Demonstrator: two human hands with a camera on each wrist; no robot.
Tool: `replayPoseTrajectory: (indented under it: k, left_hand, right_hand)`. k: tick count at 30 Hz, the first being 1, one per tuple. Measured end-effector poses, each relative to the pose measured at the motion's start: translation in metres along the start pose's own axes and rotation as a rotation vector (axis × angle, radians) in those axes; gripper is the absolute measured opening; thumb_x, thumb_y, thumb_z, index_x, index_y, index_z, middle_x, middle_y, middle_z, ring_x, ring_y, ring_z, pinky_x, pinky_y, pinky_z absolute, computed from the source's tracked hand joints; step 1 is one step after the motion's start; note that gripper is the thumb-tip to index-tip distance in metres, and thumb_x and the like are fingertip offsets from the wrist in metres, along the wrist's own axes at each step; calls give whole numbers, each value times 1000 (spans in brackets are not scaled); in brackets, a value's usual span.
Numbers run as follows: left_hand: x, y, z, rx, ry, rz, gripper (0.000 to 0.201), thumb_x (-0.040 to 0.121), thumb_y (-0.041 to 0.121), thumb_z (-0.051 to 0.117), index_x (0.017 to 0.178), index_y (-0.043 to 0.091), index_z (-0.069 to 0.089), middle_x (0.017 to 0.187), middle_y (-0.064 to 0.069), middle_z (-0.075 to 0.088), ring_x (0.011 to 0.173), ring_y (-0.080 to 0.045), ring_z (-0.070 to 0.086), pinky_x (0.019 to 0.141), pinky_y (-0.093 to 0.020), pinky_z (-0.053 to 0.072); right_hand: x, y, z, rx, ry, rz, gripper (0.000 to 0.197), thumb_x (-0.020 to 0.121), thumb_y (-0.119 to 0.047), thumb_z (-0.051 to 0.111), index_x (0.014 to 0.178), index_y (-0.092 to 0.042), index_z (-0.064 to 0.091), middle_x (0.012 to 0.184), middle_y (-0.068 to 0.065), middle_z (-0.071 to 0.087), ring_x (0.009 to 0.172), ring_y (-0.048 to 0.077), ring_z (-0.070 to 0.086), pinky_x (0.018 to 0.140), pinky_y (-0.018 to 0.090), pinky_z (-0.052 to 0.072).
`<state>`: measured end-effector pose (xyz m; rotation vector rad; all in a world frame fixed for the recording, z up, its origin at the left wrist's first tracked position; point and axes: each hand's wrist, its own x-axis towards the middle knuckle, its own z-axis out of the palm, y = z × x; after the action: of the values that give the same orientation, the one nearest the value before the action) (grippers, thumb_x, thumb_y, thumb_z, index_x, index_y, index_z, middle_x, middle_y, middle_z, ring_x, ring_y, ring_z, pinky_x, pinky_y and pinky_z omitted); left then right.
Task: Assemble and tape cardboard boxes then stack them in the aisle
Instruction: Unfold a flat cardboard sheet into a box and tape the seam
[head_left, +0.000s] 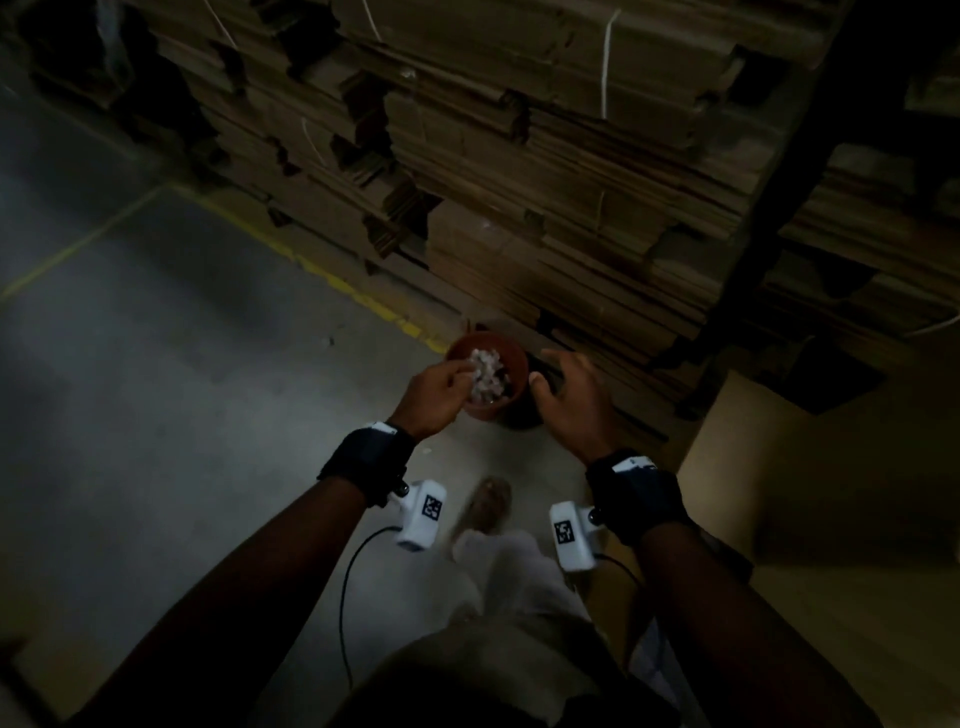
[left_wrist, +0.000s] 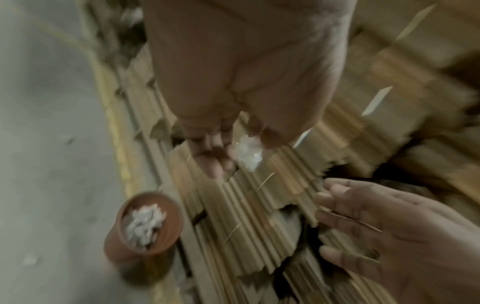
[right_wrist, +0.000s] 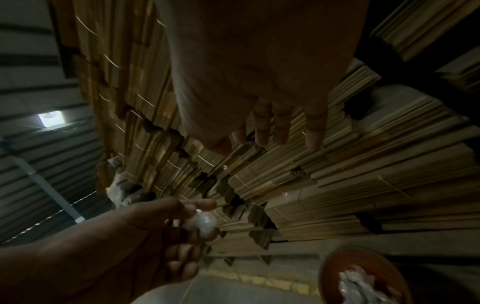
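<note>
My left hand (head_left: 457, 375) hovers over a brown round pot (head_left: 485, 413) on the floor and pinches a small crumpled white wad (left_wrist: 248, 153) between thumb and fingertips. The wad (right_wrist: 203, 221) also shows in the right wrist view. The pot (left_wrist: 114, 244) holds several similar white scraps. My right hand (head_left: 563, 382) hangs just right of the pot, fingers spread and holding nothing. Bundles of flattened cardboard boxes (head_left: 545, 182) are piled high right behind the pot. No tape roll or assembled box is clearly visible; the light is dim.
A yellow floor line (head_left: 332, 280) runs along the foot of the cardboard pile. Grey concrete floor (head_left: 156, 389) lies to the left. A tan cardboard surface (head_left: 831, 493) stands at the right. Something dark (head_left: 540, 410) sits against the pot. My foot (head_left: 485, 506) is below the hands.
</note>
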<state>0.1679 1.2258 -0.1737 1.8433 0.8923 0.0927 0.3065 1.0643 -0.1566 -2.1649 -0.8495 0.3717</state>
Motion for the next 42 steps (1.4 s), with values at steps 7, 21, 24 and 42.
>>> replayPoseTrajectory:
  k: [7, 21, 24, 42]
  left_hand:
    - [185, -54, 13, 141, -23, -19, 50, 80, 12, 81, 127, 8, 64, 117, -15, 70, 110, -28, 65, 84, -24, 46]
    - [281, -39, -4, 124, -162, 74, 43, 81, 38, 70, 115, 11, 73, 113, -4, 72, 106, -20, 66, 90, -32, 52]
    - [244, -21, -17, 104, -137, 88, 42, 80, 34, 69, 115, 12, 73, 108, 0, 72, 102, -18, 68, 87, -29, 53]
    - [-92, 76, 22, 126, -125, 648, 26, 95, 33, 65, 114, 18, 73, 108, 4, 73, 96, -4, 66, 79, -23, 53]
  right_hand:
    - [134, 70, 78, -69, -43, 51, 32, 92, -18, 68, 121, -4, 67, 120, 20, 66, 112, 37, 62, 93, 42, 51]
    - [208, 86, 105, -21, -98, 165, 40, 92, -25, 59, 125, -3, 65, 125, 18, 65, 118, 36, 59, 97, 39, 45]
    - [186, 66, 86, 17, -71, 170, 45, 88, -32, 54, 123, -7, 66, 121, 15, 67, 114, 34, 60, 94, 40, 49]
    - [-138, -15, -80, -309, 500, -14, 32, 94, -25, 56, 120, -9, 67, 116, 9, 66, 111, 27, 59, 94, 39, 50]
